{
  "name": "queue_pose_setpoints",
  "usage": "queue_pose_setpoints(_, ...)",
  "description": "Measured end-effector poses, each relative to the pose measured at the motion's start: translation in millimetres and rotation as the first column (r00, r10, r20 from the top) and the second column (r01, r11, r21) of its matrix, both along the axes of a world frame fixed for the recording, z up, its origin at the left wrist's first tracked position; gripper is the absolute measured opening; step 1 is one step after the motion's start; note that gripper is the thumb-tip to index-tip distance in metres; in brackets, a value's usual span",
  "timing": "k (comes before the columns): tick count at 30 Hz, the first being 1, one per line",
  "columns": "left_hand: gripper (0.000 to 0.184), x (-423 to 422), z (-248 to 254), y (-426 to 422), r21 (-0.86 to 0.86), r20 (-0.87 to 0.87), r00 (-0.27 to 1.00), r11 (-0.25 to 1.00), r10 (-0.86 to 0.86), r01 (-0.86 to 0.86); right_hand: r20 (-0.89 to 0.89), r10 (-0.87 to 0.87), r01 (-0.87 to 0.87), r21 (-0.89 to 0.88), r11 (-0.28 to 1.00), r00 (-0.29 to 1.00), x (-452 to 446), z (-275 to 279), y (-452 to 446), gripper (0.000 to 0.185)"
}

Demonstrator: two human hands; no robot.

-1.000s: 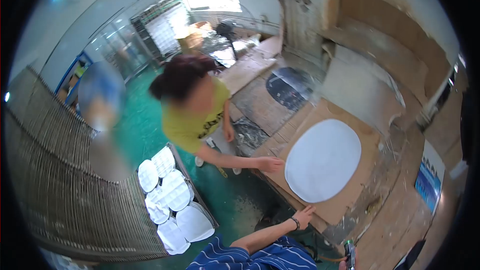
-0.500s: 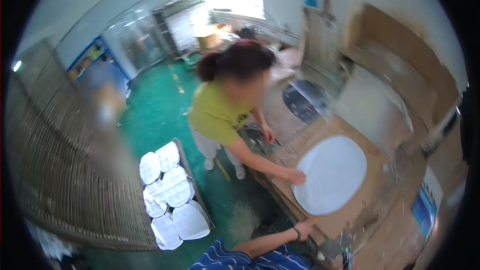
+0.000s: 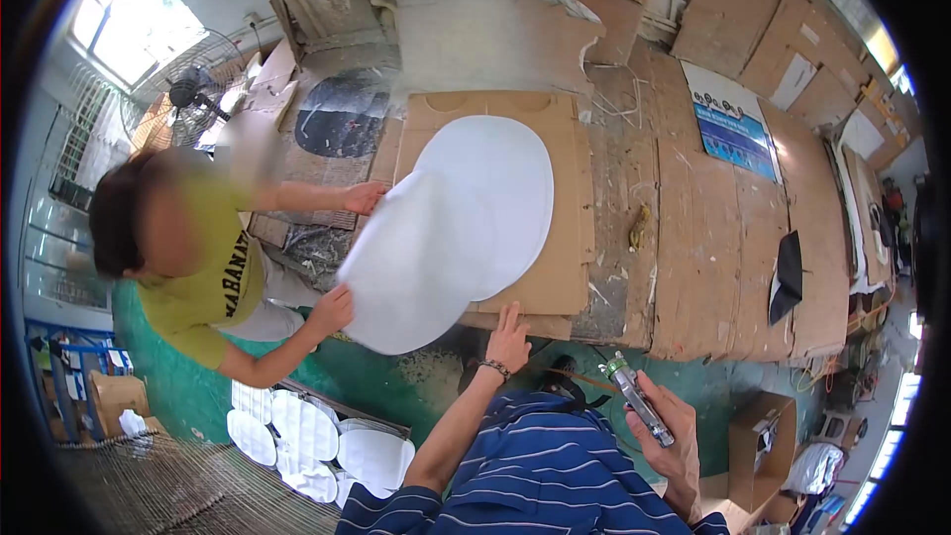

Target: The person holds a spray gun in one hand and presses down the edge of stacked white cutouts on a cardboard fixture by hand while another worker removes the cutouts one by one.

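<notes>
Across the tabletop [image 3: 693, 248], one white oval [image 3: 510, 188] lies flat on cardboard [image 3: 570, 238]; a co-worker's hands [image 3: 334, 310] hold up a second white piece [image 3: 401, 282], not yet clear, where earlier a single flat oval showed; the left hand [image 3: 508, 345], fingers spread, touches the cardboard's edge; the right hand [image 3: 676, 426] has fingers wrapped around a metal tool [image 3: 637, 401].

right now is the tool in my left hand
No, the right hand holds the tool, while the left hand touches the cardboard.
</notes>
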State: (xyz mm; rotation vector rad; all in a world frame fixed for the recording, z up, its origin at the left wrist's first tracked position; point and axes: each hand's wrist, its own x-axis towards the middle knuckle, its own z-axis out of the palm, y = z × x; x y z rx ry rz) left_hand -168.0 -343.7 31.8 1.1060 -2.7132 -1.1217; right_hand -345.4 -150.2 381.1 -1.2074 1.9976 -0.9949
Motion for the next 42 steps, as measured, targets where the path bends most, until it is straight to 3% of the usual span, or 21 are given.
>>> queue_pose_setpoints(2, 0.039, 2.6, 2.5, -6.1, -0.169, -0.078, 0.994, 0.982, 0.075, -0.088, 0.002, 0.011, -0.011, 0.010, 1.000, 1.000, 0.3, 3.6, -0.4, 0.056)
queue_pose_setpoints(4, 0.038, 7.6, 4.6, -15.4, -0.169, -0.083, 0.990, 0.977, 0.115, -0.128, -0.012, 0.047, -0.046, 0.038, 0.998, 0.999, 1.2, 9.3, -3.0, 0.057)
queue_pose_setpoints(6, 0.038, 15.1, -4.0, -27.5, -0.243, 0.011, 0.967, 0.939, 0.254, -0.244, -0.026, 0.068, -0.067, 0.042, 0.997, 0.997, 1.3, 9.6, -6.2, 0.059)
queue_pose_setpoints(11, 0.035, 27.3, -11.4, -35.6, -0.200, 0.054, 0.976, 0.959, 0.213, -0.198, -0.023, 0.140, -0.140, 0.030, 0.990, 0.990, 5.5, 10.3, -19.4, 0.063)
queue_pose_setpoints(14, 0.045, 25.5, -4.7, -37.0, -0.168, 0.023, 0.983, 0.970, 0.181, -0.175, -0.016, 0.173, -0.172, 0.041, 0.984, 0.985, 5.6, 9.8, -25.7, 0.074)
queue_pose_setpoints(16, 0.075, 15.4, 2.1, -43.5, -0.289, 0.005, 0.977, 0.936, 0.212, -0.202, -0.022, 0.166, -0.165, 0.048, 0.985, 0.986, 4.3, 11.3, -30.1, 0.076)
queue_pose_setpoints(17, 0.075, 11.6, -3.6, -44.1, -0.280, 0.004, 0.978, 0.939, 0.211, -0.201, -0.024, 0.165, -0.163, 0.057, 0.985, 0.986, 5.9, 11.0, -30.2, 0.076)
queue_pose_setpoints(19, 0.104, 1.2, -13.0, -50.5, -0.199, 0.006, 0.986, 0.967, 0.164, -0.160, -0.027, 0.155, -0.154, 0.034, 0.987, 0.988, 7.9, 8.3, -34.3, 0.076)
queue_pose_setpoints(22, 0.113, -17.5, -18.9, -44.4, -0.180, 0.037, 0.984, 0.970, 0.173, -0.163, -0.035, 0.157, -0.155, 0.048, 0.987, 0.987, 10.5, 7.0, -36.5, 0.077)
queue_pose_setpoints(26, 0.111, -39.0, -17.0, -38.6, -0.190, 0.053, 0.977, 0.963, 0.205, -0.192, -0.016, 0.147, -0.146, 0.052, 0.988, 0.989, 15.6, 10.5, -42.9, 0.077)
queue_pose_setpoints(28, 0.110, -39.0, -16.6, -39.6, -0.189, 0.072, 0.975, 0.962, 0.212, -0.195, -0.046, 0.111, -0.109, 0.047, 0.993, 0.993, 16.7, 11.2, -44.7, 0.063)
queue_pose_setpoints(34, 0.101, -11.1, -2.5, -36.2, -0.178, 0.055, 0.976, 0.964, 0.212, -0.200, -0.047, 0.112, -0.110, 0.047, 0.993, 0.993, 13.8, 15.7, -41.0, 0.062)
queue_pose_setpoints(36, 0.090, 9.1, 10.1, -31.3, -0.171, 0.004, 0.981, 0.967, 0.192, -0.188, -0.038, 0.125, -0.123, 0.051, 0.991, 0.991, 11.5, 15.8, -41.7, 0.062)
queue_pose_setpoints(37, 0.068, 20.4, 19.1, -26.9, -0.224, -0.074, 0.974, 0.948, 0.216, -0.227, -0.030, 0.139, -0.137, 0.051, 0.989, 0.990, 10.7, 15.4, -42.1, 0.063)
queue_pose_setpoints(38, 0.068, 34.0, 18.1, -24.0, -0.224, -0.071, 0.974, 0.948, 0.214, -0.224, -0.026, 0.137, -0.135, 0.051, 0.989, 0.990, 10.1, 14.1, -42.4, 0.063)
queue_pose_setpoints(42, 0.035, 93.5, -6.4, -5.1, -0.037, -0.142, 0.910, 0.917, 0.389, -0.398, -0.027, 0.108, -0.108, 0.003, 0.994, 0.994, 5.9, 10.6, -45.2, 0.060)
